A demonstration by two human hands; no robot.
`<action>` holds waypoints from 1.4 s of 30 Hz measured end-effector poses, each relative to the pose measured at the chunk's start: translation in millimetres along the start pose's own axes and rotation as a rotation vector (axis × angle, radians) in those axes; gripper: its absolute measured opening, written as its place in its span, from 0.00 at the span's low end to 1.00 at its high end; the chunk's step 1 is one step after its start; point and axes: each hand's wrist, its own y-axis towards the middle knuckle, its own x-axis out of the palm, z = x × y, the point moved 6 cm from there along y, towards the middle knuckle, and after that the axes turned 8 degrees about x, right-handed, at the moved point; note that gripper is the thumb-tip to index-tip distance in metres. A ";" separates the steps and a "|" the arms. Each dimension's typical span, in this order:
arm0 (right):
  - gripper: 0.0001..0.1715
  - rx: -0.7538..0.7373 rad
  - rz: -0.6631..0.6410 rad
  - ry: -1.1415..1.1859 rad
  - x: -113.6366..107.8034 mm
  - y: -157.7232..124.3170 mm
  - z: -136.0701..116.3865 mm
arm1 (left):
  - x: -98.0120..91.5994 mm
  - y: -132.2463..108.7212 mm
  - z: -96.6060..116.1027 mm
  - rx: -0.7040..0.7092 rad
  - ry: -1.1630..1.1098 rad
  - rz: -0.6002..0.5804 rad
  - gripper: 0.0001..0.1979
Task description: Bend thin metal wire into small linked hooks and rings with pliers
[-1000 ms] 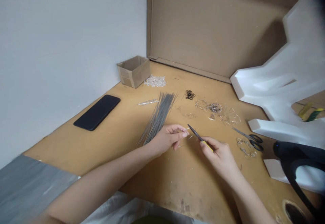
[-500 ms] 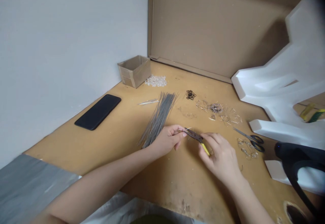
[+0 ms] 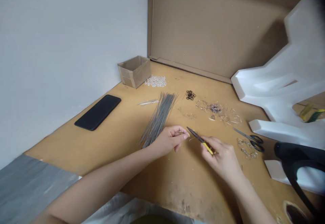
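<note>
Between thumb and fingers, my left hand (image 3: 172, 138) pinches a thin wire (image 3: 179, 131), whose shape is partly hidden by the fingers. Its forearm passes just in front of a bundle of straight grey wires (image 3: 161, 115) on the table. My right hand (image 3: 220, 154) is wrapped round pliers (image 3: 199, 138) with yellow handles and dark jaws. The jaws point up and left, their tip close to my left fingertips but apart from them. A short bit of wire (image 3: 192, 139) shows just below the jaws.
Behind stand a small cardboard box (image 3: 134, 72), clear beads (image 3: 155, 81) and black rings (image 3: 190, 95). Tangled wire pieces (image 3: 218, 109) and scissors (image 3: 251, 139) lie to the right, near white foam (image 3: 266, 85). A black phone (image 3: 98, 112) is on the left.
The pliers have come away from the wire at my left fingertips and turned, their jaws now pointing more steeply away from me. My left hand has barely moved.
</note>
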 end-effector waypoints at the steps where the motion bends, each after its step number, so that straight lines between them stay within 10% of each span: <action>1: 0.14 0.018 -0.004 0.007 0.2 0.2 1.0 | -0.3 -0.1 0.8 -0.001 -0.006 0.003 0.13; 42: 0.13 0.200 -0.070 0.178 5.0 0.9 9.4 | -0.5 0.6 0.9 0.036 -0.091 0.051 0.10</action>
